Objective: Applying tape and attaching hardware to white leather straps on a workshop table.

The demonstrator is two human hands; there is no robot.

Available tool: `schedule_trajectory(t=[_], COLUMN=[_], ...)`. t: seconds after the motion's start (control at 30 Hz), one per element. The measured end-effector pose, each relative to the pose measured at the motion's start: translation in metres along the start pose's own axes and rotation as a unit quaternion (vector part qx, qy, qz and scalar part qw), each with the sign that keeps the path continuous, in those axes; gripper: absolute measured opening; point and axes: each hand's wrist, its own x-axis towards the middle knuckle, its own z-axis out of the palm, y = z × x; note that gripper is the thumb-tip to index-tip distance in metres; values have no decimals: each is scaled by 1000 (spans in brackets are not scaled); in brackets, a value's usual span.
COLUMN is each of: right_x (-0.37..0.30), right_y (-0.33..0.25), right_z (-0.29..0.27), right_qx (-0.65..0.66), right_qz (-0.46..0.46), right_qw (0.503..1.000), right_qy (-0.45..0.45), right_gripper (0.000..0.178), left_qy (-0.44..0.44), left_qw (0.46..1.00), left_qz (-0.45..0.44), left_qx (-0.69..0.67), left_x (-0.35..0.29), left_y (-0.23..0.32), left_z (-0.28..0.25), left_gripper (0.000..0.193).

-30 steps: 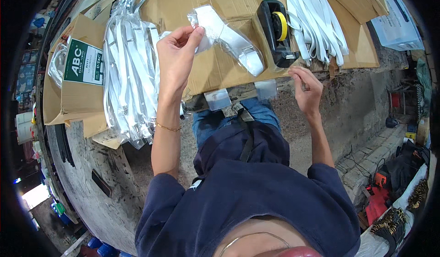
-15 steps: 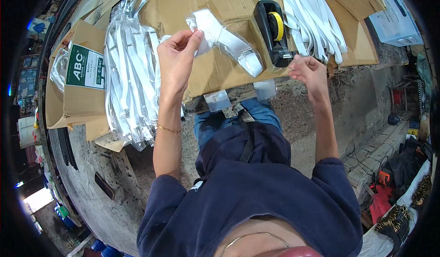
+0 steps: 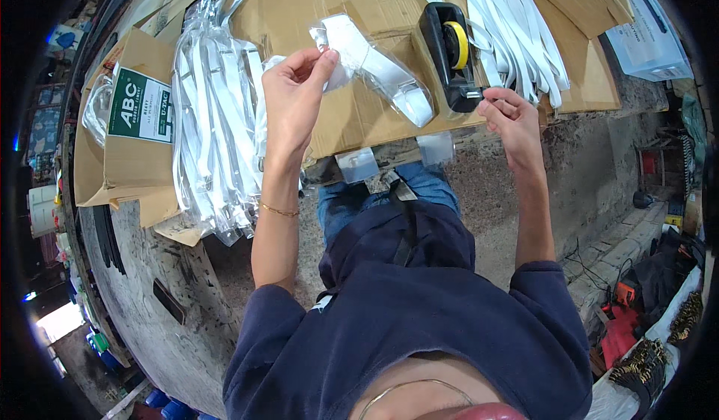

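My left hand (image 3: pixel 294 94) pinches the open-end corner of a clear plastic bag between thumb and fingertips. Inside the bag is a folded white elastic strap (image 3: pixel 382 68) with a metal buckle, lying slantwise over the cardboard. To its right stands a black tape dispenser (image 3: pixel 442 64) with a yellow-cored roll (image 3: pixel 455 45). Close by the dispenser's cutting edge is my right hand (image 3: pixel 512 124), its thumb and forefinger pressed together. Whatever is between those fingertips is too small or too clear to make out.
Bagged white straps (image 3: pixel 213 120) are heaped at the left, beside an open cardboard box (image 3: pixel 138 161). Loose white straps (image 3: pixel 513 38) lie behind the dispenser. Flat cardboard (image 3: pixel 299 15) covers the bench. Two small clear bags (image 3: pixel 358 165) hang at its front edge. A phone (image 3: pixel 169 301) lies at lower left.
My right hand has shifted slightly to the right along the dispenser's cutting end, fingers still pinched. My left hand keeps its hold on the bag, almost unmoved.
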Motion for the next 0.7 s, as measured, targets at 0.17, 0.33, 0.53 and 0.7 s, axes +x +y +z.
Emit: schedule_trajectory(t=[0.17,0.33,0.53,0.7], right_x=[0,-1,-21,-38], right_y=[9,3,2,-8], right_z=[-4,-2,-1,14], right_qx=[-58,-125,-260,-216], right_qz=[-13,-36,-115,-139], right_qw=[997,990,952,966], right_qy=[-44,-59,-112,-31], right_gripper=[30,33,50,34], left_qy=[-1,5,-4,-17], left_qw=[1000,1000,1000,999], left_qz=[-1,1,8,13], left_qx=[1,-2,9,25], left_x=[1,3,1,1], left_y=[1,-2,6,2], left_z=[1,0,1,-1], left_gripper=[18,19,21,25])
